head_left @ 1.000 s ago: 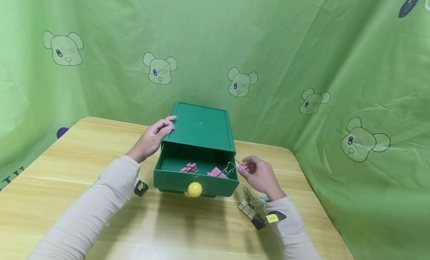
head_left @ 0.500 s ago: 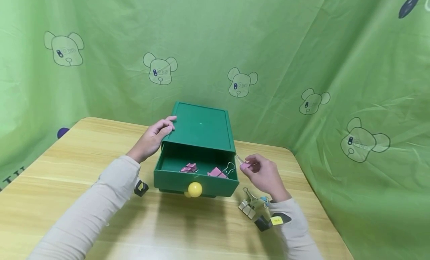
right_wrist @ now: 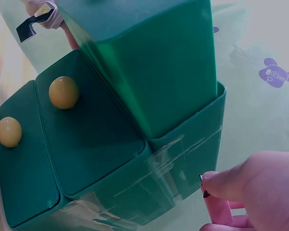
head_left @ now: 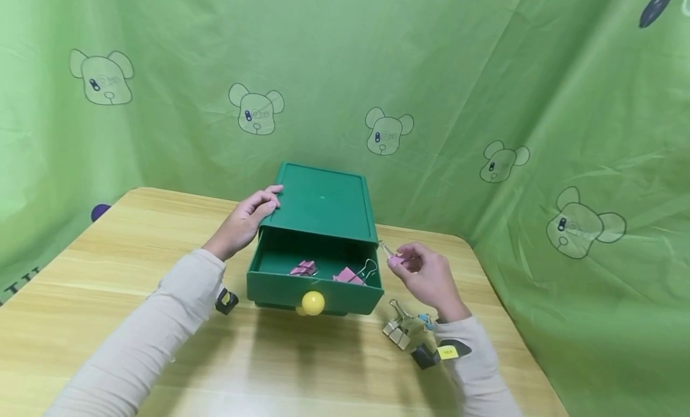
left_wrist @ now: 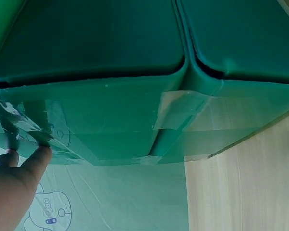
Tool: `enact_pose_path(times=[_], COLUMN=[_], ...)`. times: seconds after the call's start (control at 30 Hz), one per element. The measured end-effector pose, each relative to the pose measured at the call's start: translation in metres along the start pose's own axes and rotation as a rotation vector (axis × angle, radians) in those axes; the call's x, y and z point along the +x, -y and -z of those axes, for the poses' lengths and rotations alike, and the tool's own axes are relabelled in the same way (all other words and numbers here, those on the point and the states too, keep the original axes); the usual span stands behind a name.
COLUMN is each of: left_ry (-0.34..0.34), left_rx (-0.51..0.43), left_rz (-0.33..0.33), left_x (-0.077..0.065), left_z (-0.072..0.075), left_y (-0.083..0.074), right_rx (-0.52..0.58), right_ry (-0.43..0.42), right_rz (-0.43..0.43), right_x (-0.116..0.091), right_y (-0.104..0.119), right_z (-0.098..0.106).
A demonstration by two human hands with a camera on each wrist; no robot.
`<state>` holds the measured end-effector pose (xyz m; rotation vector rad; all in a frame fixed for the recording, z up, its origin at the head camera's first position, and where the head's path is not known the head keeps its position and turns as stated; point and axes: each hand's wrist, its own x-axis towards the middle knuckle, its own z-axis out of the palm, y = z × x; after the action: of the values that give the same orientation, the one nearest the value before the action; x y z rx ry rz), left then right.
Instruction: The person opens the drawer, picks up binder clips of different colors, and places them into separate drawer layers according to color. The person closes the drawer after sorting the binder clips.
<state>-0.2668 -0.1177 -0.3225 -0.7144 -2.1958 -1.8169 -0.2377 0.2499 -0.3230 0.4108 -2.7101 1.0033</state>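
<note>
A green drawer cabinet (head_left: 323,195) stands mid-table, its top drawer (head_left: 280,285) pulled out by a yellow knob (head_left: 313,303). Inside the drawer lie pink binder clips, one at the left (head_left: 303,268) and another pink clip (head_left: 348,275) at the right with its wire handle raised. My left hand (head_left: 242,222) rests on the cabinet's left top edge, fingers relaxed against it; the left wrist view shows the thumb (left_wrist: 37,163) touching the side. Just right of the drawer, my right hand (head_left: 428,279) pinches a pink binder clip (head_left: 395,260) between thumb and fingers, wire handle pointing toward the cabinet.
Gold binder clips (head_left: 398,333) and a blue clip (head_left: 425,321) lie on the wooden table (head_left: 269,369) below my right wrist. Two lower drawers (right_wrist: 86,139) with yellow knobs are closed. Clear tape (right_wrist: 159,168) runs along the cabinet's side. Green cloth (head_left: 323,57) hangs behind.
My right hand has moved slightly right and up with the pink binder clip, away from the drawer's side. The left hand, cabinet and clips in the drawer stay where they were.
</note>
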Motion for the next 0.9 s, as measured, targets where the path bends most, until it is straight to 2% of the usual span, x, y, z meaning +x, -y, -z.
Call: enact_pose_path(times=[0.13,0.37,0.9], left_ry=[0.004,-0.001,-0.001], left_rx=[-0.001,0.005,0.003], left_rz=[-0.001,0.006,0.007], left_x=[0.0,0.0,0.0], left_z=[0.0,0.0,0.001], left_y=[0.0,-0.001,0.0], right_rx=[0.009,0.011,0.024], right_ry=[-0.015,-0.058,-0.089], right_rz=[-0.007,0.054,0.117], right_x=[-0.002,-0.003,-0.012], right_y=[0.002,0.009,0.029], right_z=[0.003,0.01,0.02])
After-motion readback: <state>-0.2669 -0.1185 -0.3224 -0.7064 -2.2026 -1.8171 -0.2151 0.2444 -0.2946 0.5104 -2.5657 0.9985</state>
